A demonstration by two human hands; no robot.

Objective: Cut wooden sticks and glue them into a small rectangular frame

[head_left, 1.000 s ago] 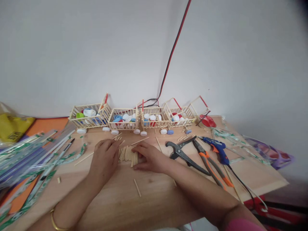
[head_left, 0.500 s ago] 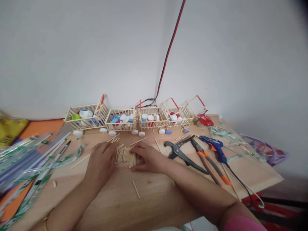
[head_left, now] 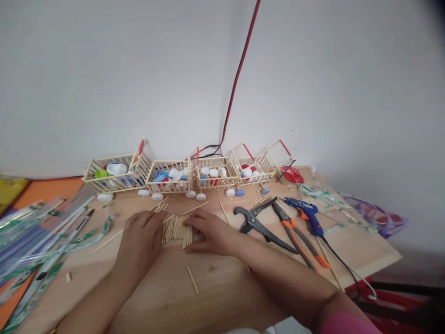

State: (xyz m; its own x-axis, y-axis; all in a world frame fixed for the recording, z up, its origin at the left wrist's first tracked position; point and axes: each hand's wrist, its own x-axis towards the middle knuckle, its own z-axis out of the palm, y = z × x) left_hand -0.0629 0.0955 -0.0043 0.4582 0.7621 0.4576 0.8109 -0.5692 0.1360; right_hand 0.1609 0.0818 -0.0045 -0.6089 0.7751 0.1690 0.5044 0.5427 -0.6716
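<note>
A row of short wooden sticks (head_left: 175, 228) lies side by side on the wooden table between my two hands. At the left end of the row, my left hand (head_left: 141, 236) rests with its fingers stretched forward, the inner edge against the sticks; its thumb is mostly hidden. My right hand (head_left: 208, 232) touches the right end, thumb and forefinger spread apart around the outermost sticks. Neither hand lifts a stick. One loose stick (head_left: 193, 280) lies nearer to me, and a longer stick (head_left: 195, 207) lies just beyond the row.
Several stick-built carts, including the leftmost cart (head_left: 116, 174), hold bottle caps along the wall. Cutting pliers (head_left: 260, 227), orange-handled pliers (head_left: 295, 232) and a blue glue gun (head_left: 309, 215) lie to the right. Plastic packets (head_left: 41, 241) and a pen-like rod (head_left: 74, 234) lie left.
The whole view has shifted slightly, so things appear a little further left and lower. Both hands stay at the ends of the row of sticks, with little visible movement.
</note>
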